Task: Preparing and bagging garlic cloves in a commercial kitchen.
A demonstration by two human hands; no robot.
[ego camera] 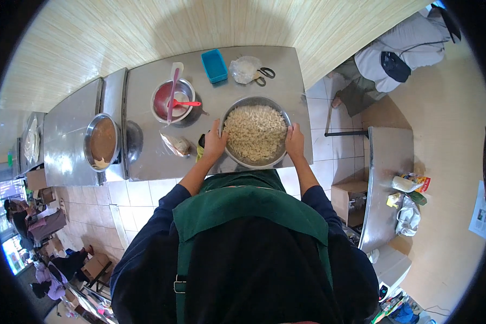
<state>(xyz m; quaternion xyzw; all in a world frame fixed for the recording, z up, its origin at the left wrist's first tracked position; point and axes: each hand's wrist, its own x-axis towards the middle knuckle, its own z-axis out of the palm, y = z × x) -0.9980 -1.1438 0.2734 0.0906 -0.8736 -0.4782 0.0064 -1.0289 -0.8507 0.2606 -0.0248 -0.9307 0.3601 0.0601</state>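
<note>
A wide metal bowl (256, 165) stands at the front edge of the steel table, close to my body. Pale, crumbly grains (256, 133) fill much of it, perhaps oats; I cannot tell exactly. On its left rim my left hand (215, 141) grips the metal, and my right hand (295, 141) grips the opposite rim. Left of my left hand lie a small plastic packet (176, 144) and a yellow-green cloth (199, 153) beside a dark object. Farther back, a second metal bowl (157, 111) carries a long pink-handled spatula (173, 93) and a red spoon (189, 103).
Behind the bowls are a blue plastic tub (214, 67), a clear plastic bag (244, 69) and black-handled scissors (266, 73). To the left, a metal pan (103, 141) holds brown contents. A person (389, 60) is beyond the partition at right; others are at lower left.
</note>
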